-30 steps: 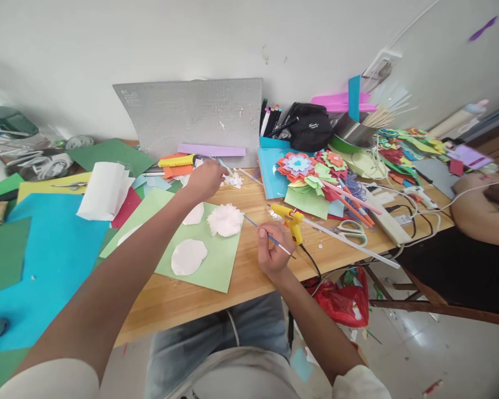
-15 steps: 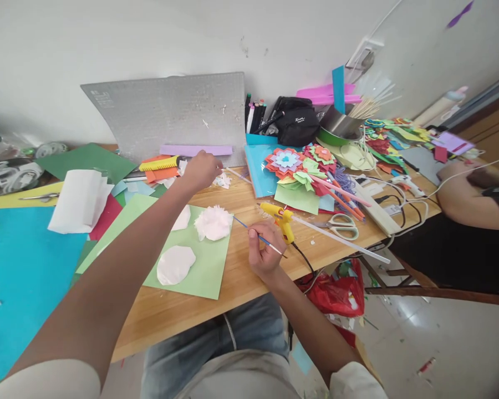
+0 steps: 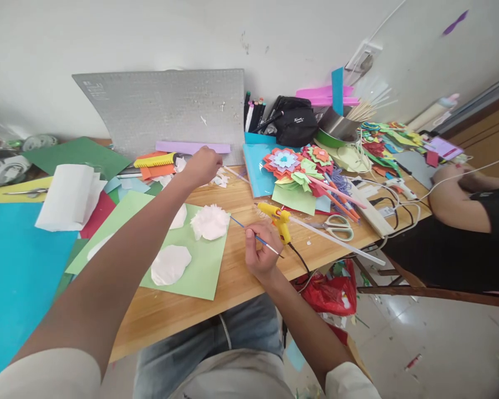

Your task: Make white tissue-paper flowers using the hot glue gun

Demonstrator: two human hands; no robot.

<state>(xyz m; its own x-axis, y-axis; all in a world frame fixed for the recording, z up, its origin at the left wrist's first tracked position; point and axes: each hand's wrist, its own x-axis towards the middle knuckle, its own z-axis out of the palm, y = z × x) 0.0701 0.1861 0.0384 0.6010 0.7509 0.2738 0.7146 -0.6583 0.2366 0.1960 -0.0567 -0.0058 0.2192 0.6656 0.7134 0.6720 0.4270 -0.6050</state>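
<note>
Right hand (image 3: 263, 247) pinches a slim blue paintbrush (image 3: 256, 237).
Left hand (image 3: 204, 166) hovers over white paper scraps (image 3: 220, 178), fingertips hidden; grip unclear.

Pale green sheet (image 3: 205, 277): flat on the counter (image 3: 237, 277), set askew, partly hidden by the forearm.
Ruffled white flower (image 3: 210, 221): rounded, frilled, resting on the sheet near its right edge.
White paper pieces (image 3: 170, 265): thin, roundish, lying apart on the sheet.
Slender blue rod (image 3: 260, 240): tilted in the right hand (image 3: 264, 249), far end at the sheet's right edge.
White scraps (image 3: 220, 178): small, loose, beyond the sheet, beside the left hand (image 3: 204, 166).
</note>
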